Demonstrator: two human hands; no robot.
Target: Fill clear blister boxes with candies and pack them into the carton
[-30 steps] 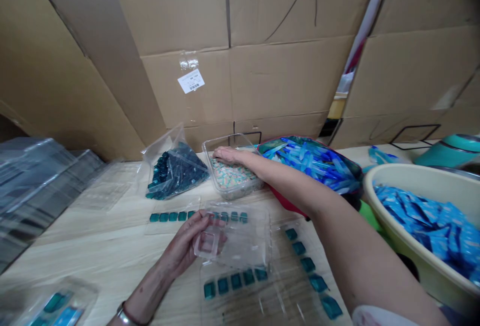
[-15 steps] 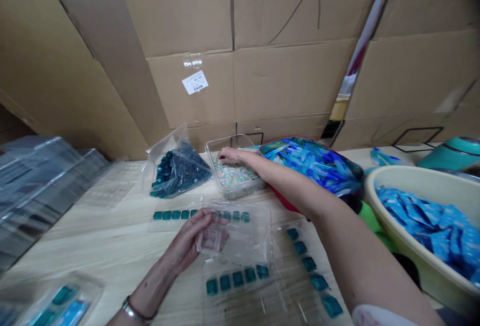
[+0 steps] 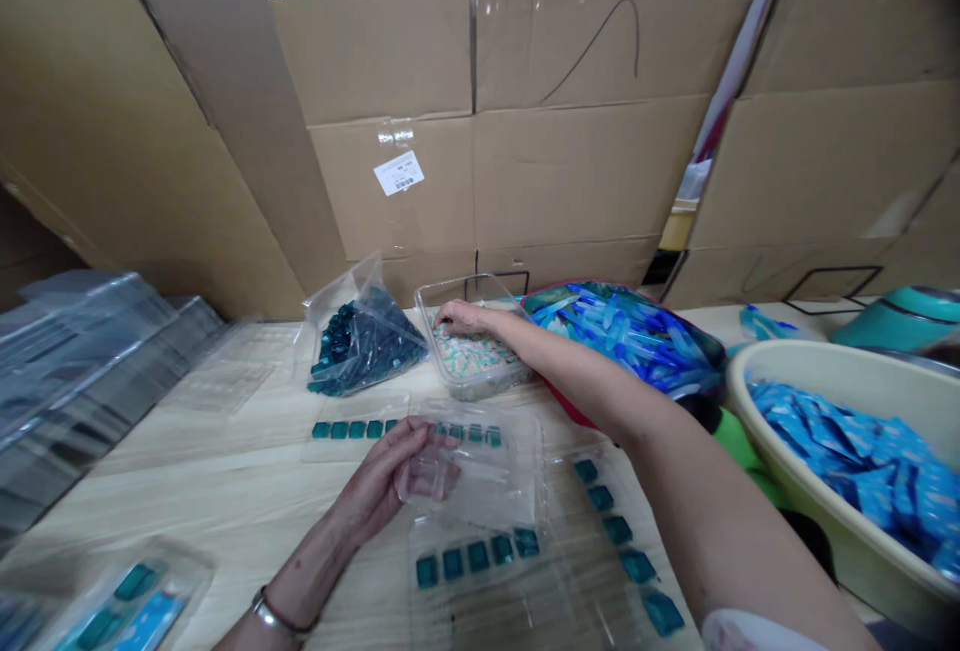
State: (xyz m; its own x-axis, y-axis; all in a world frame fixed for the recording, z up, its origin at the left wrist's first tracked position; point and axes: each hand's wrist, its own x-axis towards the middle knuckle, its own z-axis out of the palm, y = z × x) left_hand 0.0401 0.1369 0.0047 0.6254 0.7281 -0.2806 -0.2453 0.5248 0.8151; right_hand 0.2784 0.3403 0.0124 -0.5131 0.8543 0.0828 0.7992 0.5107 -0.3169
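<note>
Evidently, the clear tray (image 3: 495,491) is a light, thin plastic moulding: expect it to flex under pressure, slip on smooth contact and crease or crack if squeezed. Grip it at the rim or a corner and keep it level. The left hand (image 3: 397,466) holds it above the desk (image 3: 262,501), thumb and fingers closed on its left edge. The right hand (image 3: 459,317) rests in the clear container (image 3: 480,391), fingers bent into small pale and green pieces (image 3: 480,356); whether it grasps any cannot be told. These pieces look light and loose, best pinched with the fingertips.

Note the surroundings. A bag of teal cubes (image 3: 371,341) stands just left of the container. Rows of teal squares (image 3: 478,557) lie in clear trays beyond, below and right of the held tray, leaving little room to set it down. The right forearm (image 3: 630,411) crosses in front of a red-edged bag (image 3: 566,401) of blue pieces; a cream basin (image 3: 855,541) stands farther right.
</note>
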